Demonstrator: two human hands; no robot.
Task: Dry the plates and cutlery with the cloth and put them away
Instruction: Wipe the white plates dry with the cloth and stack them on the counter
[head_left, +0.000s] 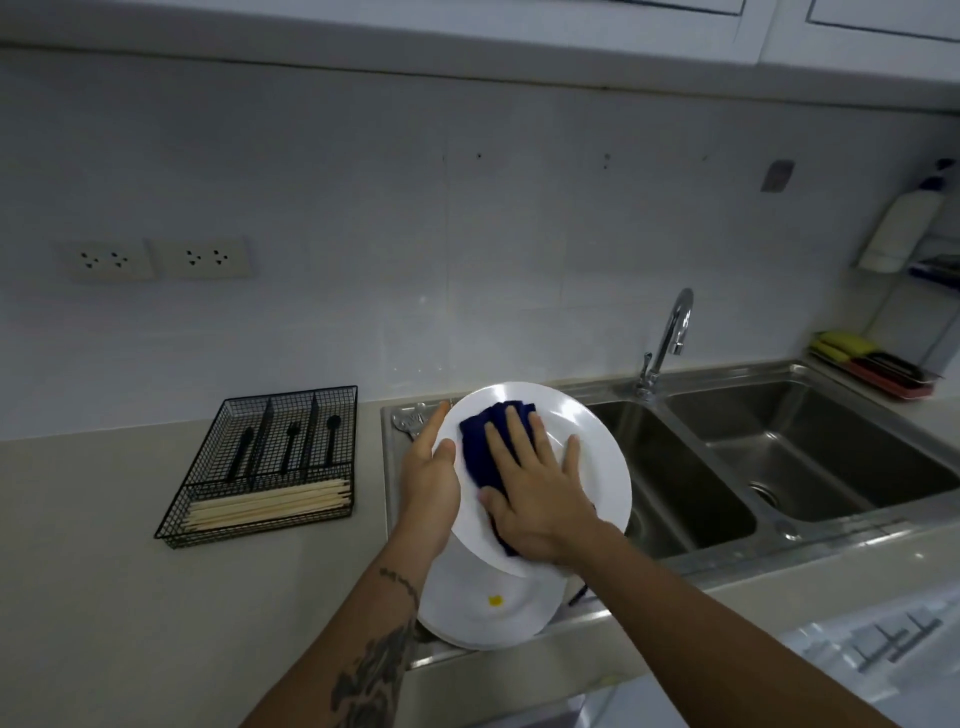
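Note:
A large white plate (597, 457) is held tilted above the sink's draining board. My left hand (431, 478) grips its left rim, thumb on the face. My right hand (535, 483) lies flat with spread fingers on a dark blue cloth (485, 441), pressing it against the plate's face. Below it, more white plates (488, 603) lie stacked on the draining board, the top one with a small yellow spot. Metal cutlery (408, 418) shows on the draining board behind my left hand, mostly hidden.
A black wire cutlery tray (270, 462) on the counter at left holds black utensils and wooden chopsticks. A steel double sink (779, 452) with a tap (670, 332) lies to the right. Sponges in a red tray (878, 364) and a bottle rack stand at the far right.

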